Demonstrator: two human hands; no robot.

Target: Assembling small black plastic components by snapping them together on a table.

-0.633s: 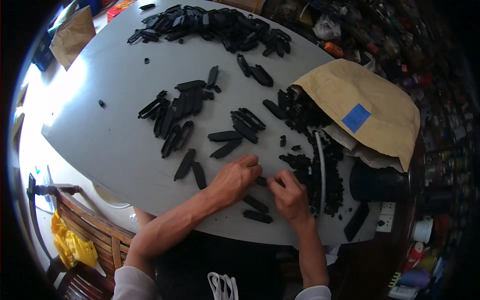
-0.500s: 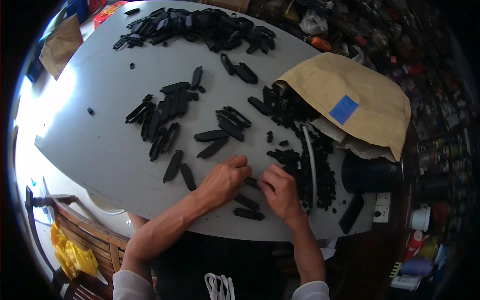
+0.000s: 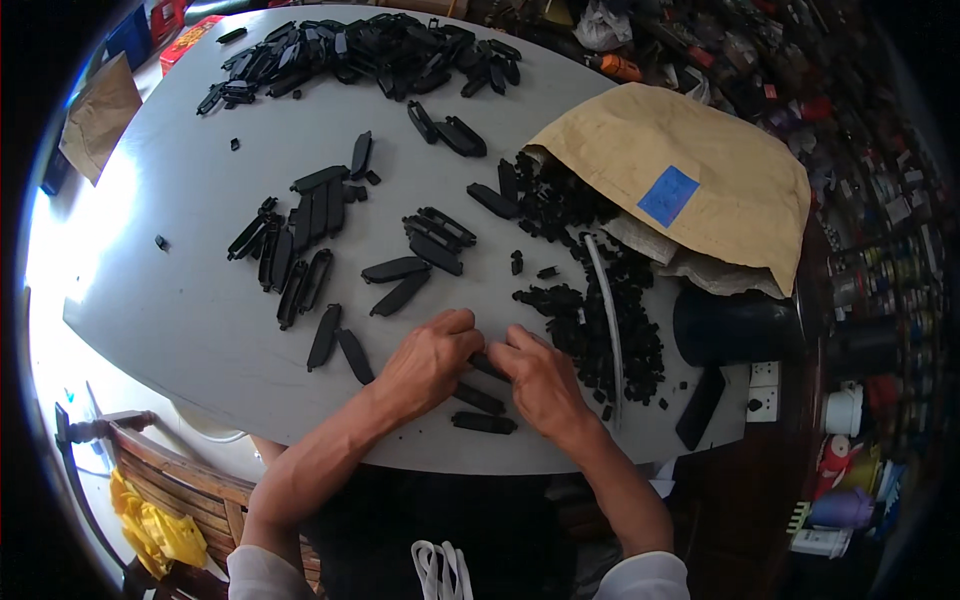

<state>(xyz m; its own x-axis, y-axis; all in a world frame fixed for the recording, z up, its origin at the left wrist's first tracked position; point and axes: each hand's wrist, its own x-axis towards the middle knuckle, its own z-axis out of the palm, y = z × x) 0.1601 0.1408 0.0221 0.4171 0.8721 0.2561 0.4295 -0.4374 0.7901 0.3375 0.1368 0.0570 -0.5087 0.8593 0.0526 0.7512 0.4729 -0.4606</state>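
My left hand [image 3: 432, 355] and my right hand [image 3: 540, 388] meet above the near part of the table, fingers closed. Between them is a long black plastic piece [image 3: 488, 367], gripped from both ends; the fingertips and its ends are partly hidden. Just below lie two similar black pieces, one darker flat piece [image 3: 478, 399] and another [image 3: 484, 423] nearer the edge. Left of my left hand rest two more long pieces [image 3: 325, 337]. Beyond the hands, several such pieces [image 3: 432, 245] lie in a small group. Small black parts [image 3: 625, 335] are heaped to the right of my right hand.
A brown paper sack [image 3: 700, 170] lies at the right, its mouth toward the small parts. A pale strip [image 3: 606, 315] crosses that heap. Long pieces are piled [image 3: 370, 55] at the far end. A black slab [image 3: 701, 408] sits by the right edge; a wooden chair [image 3: 170, 465] stands lower left.
My right hand has turned and closed in on my left, its back now facing up more. The whole view has shifted slightly; the black piece remains between my hands.
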